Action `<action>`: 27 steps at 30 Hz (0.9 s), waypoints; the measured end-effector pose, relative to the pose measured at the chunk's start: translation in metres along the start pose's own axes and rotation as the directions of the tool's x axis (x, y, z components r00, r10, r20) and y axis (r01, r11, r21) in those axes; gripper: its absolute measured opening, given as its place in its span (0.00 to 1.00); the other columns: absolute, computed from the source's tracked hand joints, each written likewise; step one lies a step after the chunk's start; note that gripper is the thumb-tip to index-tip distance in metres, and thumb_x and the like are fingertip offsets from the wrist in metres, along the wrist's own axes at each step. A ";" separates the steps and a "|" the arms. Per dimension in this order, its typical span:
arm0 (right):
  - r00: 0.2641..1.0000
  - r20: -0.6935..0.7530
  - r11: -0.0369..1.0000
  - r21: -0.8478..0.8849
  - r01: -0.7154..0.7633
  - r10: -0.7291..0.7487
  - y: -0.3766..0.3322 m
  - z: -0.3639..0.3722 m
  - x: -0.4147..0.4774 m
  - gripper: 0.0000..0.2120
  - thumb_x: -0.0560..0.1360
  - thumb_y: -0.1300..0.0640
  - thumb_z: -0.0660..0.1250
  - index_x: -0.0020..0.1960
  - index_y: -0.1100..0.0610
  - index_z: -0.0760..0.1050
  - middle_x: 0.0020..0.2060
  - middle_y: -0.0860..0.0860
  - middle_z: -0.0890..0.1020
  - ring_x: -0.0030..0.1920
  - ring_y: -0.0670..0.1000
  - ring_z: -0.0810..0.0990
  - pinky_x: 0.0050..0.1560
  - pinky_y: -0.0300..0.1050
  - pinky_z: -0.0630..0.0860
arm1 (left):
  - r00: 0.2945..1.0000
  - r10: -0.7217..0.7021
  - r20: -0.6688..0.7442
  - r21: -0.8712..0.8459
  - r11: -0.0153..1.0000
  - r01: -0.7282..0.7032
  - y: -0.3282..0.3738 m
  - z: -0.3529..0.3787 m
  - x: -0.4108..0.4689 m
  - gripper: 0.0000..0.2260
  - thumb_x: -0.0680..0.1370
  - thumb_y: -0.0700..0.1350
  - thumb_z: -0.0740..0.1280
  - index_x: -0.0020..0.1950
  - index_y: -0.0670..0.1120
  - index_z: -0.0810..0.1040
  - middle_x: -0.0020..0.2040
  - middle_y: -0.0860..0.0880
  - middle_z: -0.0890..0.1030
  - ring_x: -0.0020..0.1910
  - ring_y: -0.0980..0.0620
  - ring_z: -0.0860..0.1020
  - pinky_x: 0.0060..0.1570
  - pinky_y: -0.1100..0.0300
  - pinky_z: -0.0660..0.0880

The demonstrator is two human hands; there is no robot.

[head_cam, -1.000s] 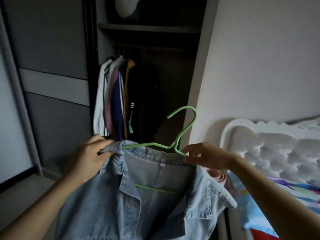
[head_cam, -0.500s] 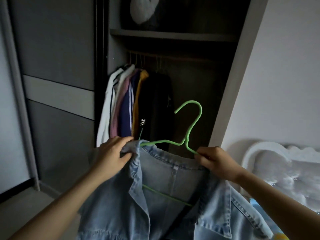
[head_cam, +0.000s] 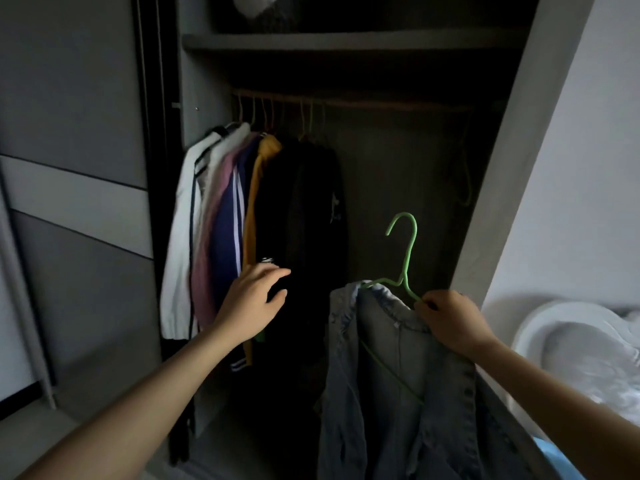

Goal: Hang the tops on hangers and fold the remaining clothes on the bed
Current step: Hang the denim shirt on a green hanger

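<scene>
Holding the faded blue denim shirt (head_cam: 398, 393) in front of the open wardrobe, low and right of centre, draped on the thin green wire hanger (head_cam: 406, 258). The hook stands upright and free, well below the wooden rail (head_cam: 381, 101).

Hands: my right hand (head_cam: 450, 322) is closed round the hanger's right shoulder arm, with the collar cloth caught beneath it, and carries the whole load. My left hand (head_cam: 254, 303) holds nothing. Its fingers are extended and loosely spread at the front of the row of hung clothes (head_cam: 221, 220), beside the dark garments. Contact with them cannot be confirmed.

Handling, as judged: denim is soft but dense, heavier than a light top, and it hangs limp. The left shoulder is bunched over the hanger's end, so the shirt sits unevenly and could slide off that side if tilted. The hanger is slender and will likely flex and swing under this weight. The soundest hold would be at the neck just beneath the hook, with the load balanced and the hook left free to go over the rail.

Surroundings: the hung clothes crowd the rail's left part. What looks like a lone green hanger (head_cam: 465, 188) hangs at the far right, dimly lit. A grey shelf (head_cam: 346, 41) runs above the rail. A white padded headboard (head_cam: 568, 317) shows at the right edge.
</scene>
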State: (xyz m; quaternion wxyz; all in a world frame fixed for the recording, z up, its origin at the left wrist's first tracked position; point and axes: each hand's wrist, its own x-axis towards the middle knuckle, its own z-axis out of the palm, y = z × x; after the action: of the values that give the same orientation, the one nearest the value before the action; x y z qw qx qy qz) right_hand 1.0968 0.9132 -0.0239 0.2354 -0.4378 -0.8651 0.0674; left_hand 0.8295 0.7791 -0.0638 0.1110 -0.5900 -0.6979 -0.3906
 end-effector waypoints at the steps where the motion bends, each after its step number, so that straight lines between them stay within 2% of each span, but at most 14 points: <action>1: 1.000 -0.010 1.000 0.014 -0.025 0.025 -0.002 0.005 0.010 0.13 0.76 0.58 0.60 0.34 0.60 0.72 0.32 0.56 0.75 0.38 0.59 0.75 0.35 0.46 0.66 | 1.000 0.006 -0.020 -0.001 1.000 -0.006 -0.004 0.003 0.010 0.16 0.78 0.41 0.66 0.65 0.42 0.75 0.61 0.47 0.75 0.62 0.47 0.70 0.61 0.51 0.69; 3: 0.997 -0.027 0.996 0.052 -0.068 0.069 -0.007 0.014 0.034 0.16 0.77 0.58 0.60 0.31 0.59 0.68 0.28 0.53 0.72 0.34 0.56 0.73 0.31 0.45 0.63 | 0.999 0.025 -0.046 0.010 1.000 -0.025 -0.017 0.008 0.033 0.15 0.77 0.43 0.65 0.63 0.41 0.77 0.60 0.44 0.76 0.61 0.43 0.71 0.60 0.47 0.70; 5: 0.992 -0.047 0.990 0.077 -0.117 0.121 -0.016 0.018 0.060 0.17 0.76 0.58 0.60 0.29 0.57 0.67 0.28 0.52 0.72 0.33 0.55 0.72 0.31 0.45 0.63 | 0.998 0.033 -0.054 0.035 0.999 -0.031 -0.028 0.010 0.055 0.18 0.75 0.47 0.61 0.62 0.41 0.78 0.60 0.43 0.76 0.62 0.41 0.71 0.59 0.45 0.69; 9: 0.972 -0.114 0.978 0.069 -0.197 0.204 -0.040 0.023 0.118 0.13 0.75 0.56 0.60 0.32 0.57 0.70 0.35 0.56 0.75 0.44 0.61 0.77 0.38 0.44 0.66 | 0.990 0.097 -0.105 0.117 0.990 -0.085 -0.060 0.016 0.115 0.18 0.74 0.48 0.60 0.56 0.40 0.81 0.57 0.40 0.78 0.58 0.37 0.74 0.54 0.44 0.71; 12: 0.958 -0.173 0.973 0.051 -0.224 0.230 -0.062 0.022 0.160 0.11 0.75 0.56 0.60 0.37 0.59 0.73 0.38 0.57 0.75 0.47 0.61 0.77 0.39 0.43 0.66 | 0.984 0.153 -0.090 0.161 0.977 -0.137 -0.085 0.016 0.168 0.23 0.74 0.53 0.54 0.57 0.42 0.80 0.58 0.40 0.78 0.59 0.36 0.74 0.54 0.43 0.72; 15: 0.933 -0.245 0.964 0.031 -0.264 0.264 -0.089 0.013 0.209 0.11 0.76 0.55 0.60 0.44 0.63 0.77 0.40 0.58 0.75 0.47 0.61 0.77 0.40 0.43 0.66 | 0.980 0.191 -0.056 0.213 0.961 -0.175 -0.104 0.007 0.226 0.27 0.74 0.57 0.52 0.63 0.44 0.77 0.65 0.40 0.73 0.66 0.38 0.67 0.61 0.41 0.66; 18: 0.893 -0.322 0.948 0.059 -0.313 0.314 -0.115 0.003 0.257 0.12 0.77 0.55 0.60 0.49 0.63 0.75 0.37 0.55 0.72 0.43 0.59 0.74 0.41 0.44 0.67 | 0.978 0.202 -0.045 0.236 0.954 -0.186 -0.115 -0.001 0.275 0.29 0.74 0.59 0.49 0.69 0.48 0.71 0.71 0.44 0.67 0.72 0.43 0.59 0.68 0.43 0.59; 20: 0.869 -0.358 0.939 0.075 -0.336 0.340 -0.130 -0.003 0.284 0.12 0.77 0.55 0.60 0.50 0.63 0.75 0.37 0.55 0.73 0.43 0.59 0.74 0.41 0.43 0.67 | 0.978 0.207 -0.019 0.256 0.947 -0.195 -0.119 0.002 0.302 0.27 0.77 0.62 0.47 0.71 0.52 0.67 0.73 0.47 0.63 0.73 0.46 0.55 0.69 0.45 0.58; 24: 0.860 -0.397 0.943 0.050 -0.329 0.321 -0.155 -0.010 0.326 0.13 0.78 0.55 0.59 0.52 0.63 0.76 0.48 0.59 0.78 0.52 0.60 0.78 0.42 0.43 0.67 | 0.981 0.177 0.084 0.229 0.954 -0.192 -0.117 0.011 0.340 0.24 0.79 0.62 0.50 0.73 0.55 0.61 0.76 0.49 0.57 0.75 0.47 0.49 0.68 0.47 0.54; 27: 0.875 -0.390 0.950 0.002 -0.312 0.288 -0.167 -0.013 0.346 0.12 0.78 0.56 0.59 0.54 0.62 0.76 0.45 0.56 0.76 0.51 0.58 0.77 0.42 0.43 0.67 | 0.965 0.213 0.154 0.313 0.916 -0.252 -0.125 0.013 0.351 0.25 0.79 0.63 0.49 0.74 0.56 0.60 0.77 0.49 0.54 0.75 0.46 0.47 0.69 0.45 0.52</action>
State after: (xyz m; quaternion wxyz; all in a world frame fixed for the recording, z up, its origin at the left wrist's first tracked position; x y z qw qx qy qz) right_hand 0.8067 1.0837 0.1621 0.3741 -0.5782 -0.7250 -0.0110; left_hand 0.6220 1.0464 0.0921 0.2126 -0.6638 -0.6833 -0.2172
